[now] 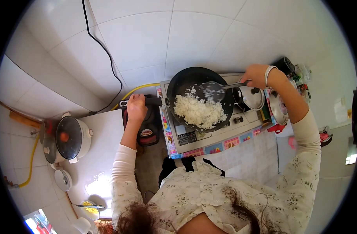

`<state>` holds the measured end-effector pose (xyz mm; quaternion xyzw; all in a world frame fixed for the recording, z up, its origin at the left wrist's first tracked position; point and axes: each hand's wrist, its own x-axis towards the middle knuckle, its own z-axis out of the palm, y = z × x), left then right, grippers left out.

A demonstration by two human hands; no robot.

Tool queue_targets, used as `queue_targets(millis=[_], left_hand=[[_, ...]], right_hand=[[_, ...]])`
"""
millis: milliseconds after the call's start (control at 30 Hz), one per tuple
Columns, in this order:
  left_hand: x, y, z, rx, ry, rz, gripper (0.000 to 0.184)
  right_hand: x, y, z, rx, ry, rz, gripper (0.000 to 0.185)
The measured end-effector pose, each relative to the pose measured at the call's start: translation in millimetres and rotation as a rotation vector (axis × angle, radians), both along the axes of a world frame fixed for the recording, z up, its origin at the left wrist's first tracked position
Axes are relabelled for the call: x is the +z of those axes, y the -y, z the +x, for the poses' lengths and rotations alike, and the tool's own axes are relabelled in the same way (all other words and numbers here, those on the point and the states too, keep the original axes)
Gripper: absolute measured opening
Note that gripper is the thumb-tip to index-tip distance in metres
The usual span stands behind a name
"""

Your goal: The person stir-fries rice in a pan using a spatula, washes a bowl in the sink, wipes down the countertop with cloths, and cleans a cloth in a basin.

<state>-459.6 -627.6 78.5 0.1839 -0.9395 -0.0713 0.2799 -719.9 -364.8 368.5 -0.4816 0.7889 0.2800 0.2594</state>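
Note:
A black wok (pixel 188 80) stands on the gas stove (pixel 209 139), with a mound of white rice (pixel 200 111) in its lower half. My left hand (pixel 136 107) is wrapped round the wok's long black handle (pixel 153 101), left of the pan. From the right side my right hand (pixel 258 77) grips the handle of a spatula (pixel 214 91). The spatula's broad dark head is over the upper right of the wok, with rice grains on it. Its head is blurred, and I cannot tell whether it touches the wok's bottom.
A lidded pot (pixel 251 97) sits right of the wok, near another round metal lid (pixel 278 107). On the left counter (pixel 104 148) are a white electric pot (pixel 83 134), a small lid (pixel 63 179) and a bowl of yellow food (pixel 90 210). Bottles and jars (pixel 301 84) crowd the right corner.

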Motion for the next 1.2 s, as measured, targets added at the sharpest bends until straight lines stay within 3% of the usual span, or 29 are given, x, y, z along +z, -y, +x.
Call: queue_targets(millis=[133,233,367,500,600,633,733,833,967,1067,1200], left_hand=[[3,-1,0,-0.012,-0.033,0.009,0.018],[5,-2,2,-0.011,-0.035,0.009,0.018],[4,-2,-1,0.007,-0.017,0.037,0.021],[3,-4,1,0.025,0.033,0.037,0.025],[10,-7,-1,0.015,-0.039,-0.006,0.018],[9,-7,-1,0.022,-0.015,-0.003,0.018],[9,-6,-1,0.036,0.017,0.006,0.018],[9,-7,1,0.029,-0.019,0.002,0.019],[4,-6,-2,0.045,-0.049,-0.022,0.019],[6,-7,-1,0.053,-0.038,-0.007,0.019],[11,-9,0,0.063,0.060,0.085,0.027]], right_hand=[[-18,-24,-43,-0.291,0.000,0.106,0.027],[-29,-27,-40,-0.478,0.146,0.082,0.030],[-46,-21,-19,-0.385,0.304,-0.125,0.031],[-35,-26,-31,-0.300,0.238,-0.183,0.031],[-21,-39,-41,0.157,-0.030,-0.272,0.028],[-18,-38,-38,-0.060,-0.053,-0.177,0.026],[-14,-22,-32,-0.222,-0.067,0.209,0.025],[-4,-9,-2,-0.297,0.035,0.300,0.027],[-28,-10,-16,-0.312,0.263,0.105,0.042],[-18,-11,-26,-0.388,0.251,0.062,0.040],[5,-12,-27,-0.256,0.083,0.104,0.036]])
